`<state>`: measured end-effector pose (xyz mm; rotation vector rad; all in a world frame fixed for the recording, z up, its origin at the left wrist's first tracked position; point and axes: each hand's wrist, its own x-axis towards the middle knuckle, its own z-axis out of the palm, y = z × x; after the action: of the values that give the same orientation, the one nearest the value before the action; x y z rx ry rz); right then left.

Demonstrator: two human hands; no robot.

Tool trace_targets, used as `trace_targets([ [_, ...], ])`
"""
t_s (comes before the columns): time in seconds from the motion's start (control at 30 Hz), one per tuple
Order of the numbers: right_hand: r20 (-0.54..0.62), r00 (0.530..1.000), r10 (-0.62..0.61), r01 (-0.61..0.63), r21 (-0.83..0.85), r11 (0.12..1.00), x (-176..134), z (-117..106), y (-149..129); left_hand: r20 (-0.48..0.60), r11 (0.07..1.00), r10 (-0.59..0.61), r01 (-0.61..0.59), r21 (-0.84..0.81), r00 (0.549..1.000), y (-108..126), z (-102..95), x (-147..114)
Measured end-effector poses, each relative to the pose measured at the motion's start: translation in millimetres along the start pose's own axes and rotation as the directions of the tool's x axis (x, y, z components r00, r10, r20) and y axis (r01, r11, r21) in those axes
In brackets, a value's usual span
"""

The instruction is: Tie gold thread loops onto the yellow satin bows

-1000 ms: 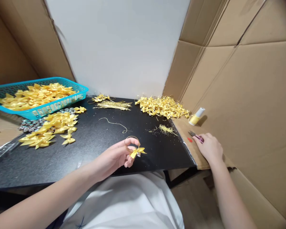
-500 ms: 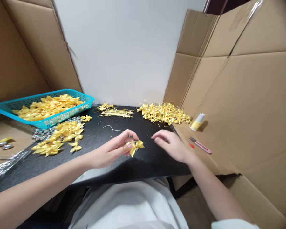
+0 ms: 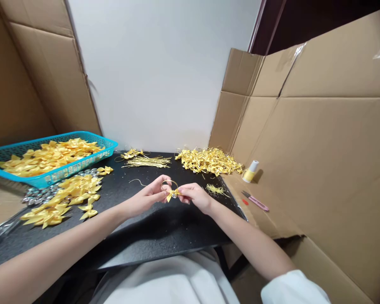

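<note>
A yellow ribbon bow [image 3: 172,194] with a shiny silver bead and a thin gold loop is between my two hands, above the black table [image 3: 177,236]. My left hand [image 3: 156,190] pinches it from the left, fingers curled. On the other side my right hand [image 3: 194,196] grips the bow's right end with thumb and fingers. The gold loop stands up over the bow. Fingers partly cover the bow's ends. Just left of my left hand, a loose gold cord [image 3: 137,181] lies on the table.
Yellow bows fill a blue basket [image 3: 47,180]; more bows [image 3: 79,185] and silver beads [image 3: 39,195] lie before it. Behind are gold cords [image 3: 148,161] and a bow heap [image 3: 209,161]. Thread scraps [image 3: 215,189], a thread spool [image 3: 250,172] and pink snips [image 3: 256,201] lie right. Cardboard [image 3: 329,147] walls the sides.
My right hand has moved left and taken hold of the bow, uncovering the thread scraps. The bow has turned, so its bead and loop now show. The camera view has shifted slightly.
</note>
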<state>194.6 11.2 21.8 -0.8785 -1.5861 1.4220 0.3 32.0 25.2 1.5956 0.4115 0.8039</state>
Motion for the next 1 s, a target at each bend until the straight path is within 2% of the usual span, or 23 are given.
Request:
trace_targets([
  [0.1, 0.000, 1.000, -0.029, 0.029, 0.074, 0.997, 4.6, 3.2, 3.2, -0.048, 0.999, -0.015, 0.013, -0.041, 0.999, -2.4, 0.8, 1.2],
  [0.2, -0.001, 1.000, 0.010, -0.009, 0.156, 0.988, 9.3, 6.2, 8.7, -0.088, 0.998, -0.050, 0.045, -0.054, 0.995, -4.9, -2.0, 0.1],
  [0.27, -0.017, 0.995, 0.100, -0.094, 0.220, 0.971, 11.1, 4.8, 11.3, -0.167, 0.993, -0.110, 0.100, -0.068, 0.980, -6.1, -7.8, -0.8],
  [0.33, -0.019, 0.967, 0.253, -0.237, 0.297, 0.925, 11.5, -3.6, 10.5, -0.301, 0.987, -0.156, 0.135, -0.088, 0.941, -6.1, -17.3, -0.6],
  [0.4, -0.017, 0.892, 0.452, -0.418, 0.354, 0.837, 11.1, -21.9, 4.5, -0.431, 0.985, -0.170, 0.134, -0.111, 0.886, -5.1, -28.4, 0.9],
  [0.43, -0.045, 0.845, 0.533, -0.481, 0.373, 0.793, 11.1, -34.9, -0.5, -0.483, 0.984, -0.175, 0.135, -0.117, 0.858, -4.4, -33.7, 1.8],
  [0.47, -0.111, 0.813, 0.571, -0.491, 0.396, 0.776, 11.3, -50.0, -6.4, -0.536, 0.985, -0.172, 0.130, -0.116, 0.826, -3.7, -38.2, 2.6],
  [0.5, -0.246, 0.796, 0.553, -0.425, 0.424, 0.800, 12.0, -66.5, -12.7, -0.552, 0.985, -0.171, 0.133, -0.107, 0.816, -3.2, -41.9, 3.1],
  [0.57, -0.392, 0.788, 0.474, -0.305, 0.420, 0.855, 14.7, -100.2, -24.5, -0.579, 0.990, -0.142, 0.127, -0.067, 0.803, -2.7, -46.1, 3.4],
  [0.63, -0.466, 0.776, 0.425, -0.245, 0.398, 0.884, 18.1, -126.5, -31.6, -0.575, 0.992, -0.110, 0.129, -0.007, 0.811, -3.1, -47.0, 2.8],
  [0.7, -0.496, 0.774, 0.394, -0.224, 0.368, 0.903, 21.1, -137.4, -31.6, -0.560, 0.989, -0.074, 0.133, 0.066, 0.825, -4.2, -46.4, 1.6],
  [0.77, -0.488, 0.795, 0.360, -0.216, 0.327, 0.920, 23.6, -130.5, -25.0, -0.541, 0.973, -0.020, 0.141, 0.183, 0.841, -5.5, -47.2, 0.4],
  [0.83, -0.447, 0.831, 0.332, -0.225, 0.276, 0.934, 26.8, -110.2, -15.2, -0.509, 0.908, 0.064, 0.161, 0.386, 0.859, -7.1, -52.2, -0.1],
  [0.87, -0.421, 0.847, 0.325, -0.235, 0.251, 0.939, 29.1, -97.6, -10.4, -0.473, 0.841, 0.114, 0.169, 0.514, 0.874, -7.8, -57.0, 0.0],
  [0.93, -0.374, 0.875, 0.308, -0.262, 0.169, 0.950, 34.8, -72.3, -2.9, -0.354, 0.627, 0.193, 0.162, 0.762, 0.915, -9.3, -71.1, 0.7],
  [1.0, -0.350, 0.907, 0.233, -0.266, -0.048, 0.963, 41.8, -51.3, 1.4, -0.229, 0.437, 0.223, 0.113, 0.892, 0.948, -10.5, -89.8, 0.9],
])
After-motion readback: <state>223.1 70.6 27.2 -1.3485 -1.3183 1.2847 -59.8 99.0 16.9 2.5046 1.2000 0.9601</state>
